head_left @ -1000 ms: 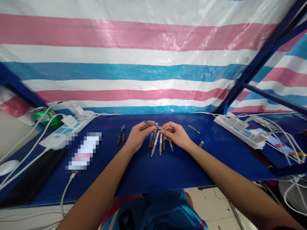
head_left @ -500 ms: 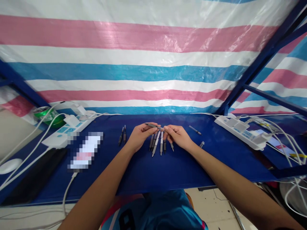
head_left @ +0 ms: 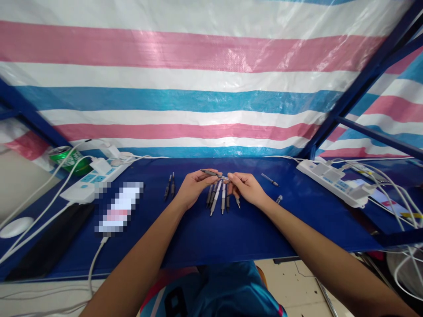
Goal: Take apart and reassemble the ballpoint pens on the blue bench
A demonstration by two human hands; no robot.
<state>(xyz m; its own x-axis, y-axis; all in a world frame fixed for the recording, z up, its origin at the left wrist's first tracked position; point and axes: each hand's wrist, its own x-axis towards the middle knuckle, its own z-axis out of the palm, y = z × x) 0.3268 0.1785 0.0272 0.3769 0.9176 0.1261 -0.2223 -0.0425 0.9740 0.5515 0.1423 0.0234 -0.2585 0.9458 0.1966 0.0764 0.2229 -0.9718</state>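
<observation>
Free room lies along the near edge of the worktop between the forearms, but pens block its middle.

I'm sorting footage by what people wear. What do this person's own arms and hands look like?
The left hand and right hand are ungloved, with no ring or watch visible. No sleeve shows on the left forearm or right forearm. Below them is a shiny blue garment with a black, blocky marking.
</observation>
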